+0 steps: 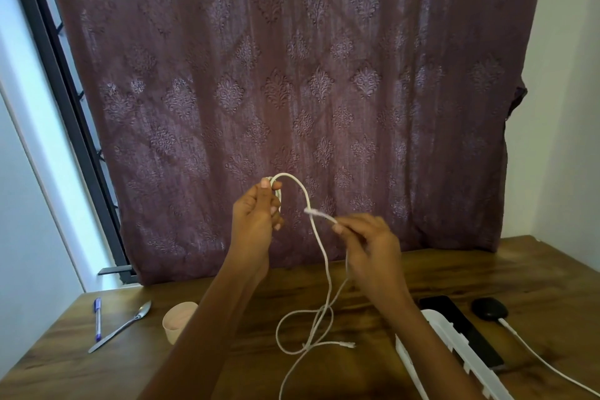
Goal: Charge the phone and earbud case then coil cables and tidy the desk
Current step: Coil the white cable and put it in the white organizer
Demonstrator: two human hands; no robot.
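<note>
1. Two hands worked one white cable (pixel 325 256) above the desk (pixel 535 269): my left hand (pixel 256 211) gripped a small bundle of its loops, held highest.
2. My right hand (pixel 370 240), lower and to the right, pinched a plug end (pixel 319 214) that pointed back toward the left.
3. Slack hung roughly straight down between my hands and lay in a loose loop on the wood, a second plug (pixel 347 344) nearer my right arm.
4. Next wrap, I judged, would have to lift that slack up and leftward to the bundle.

Dim, soft, wide-angle edge distortion
</note>
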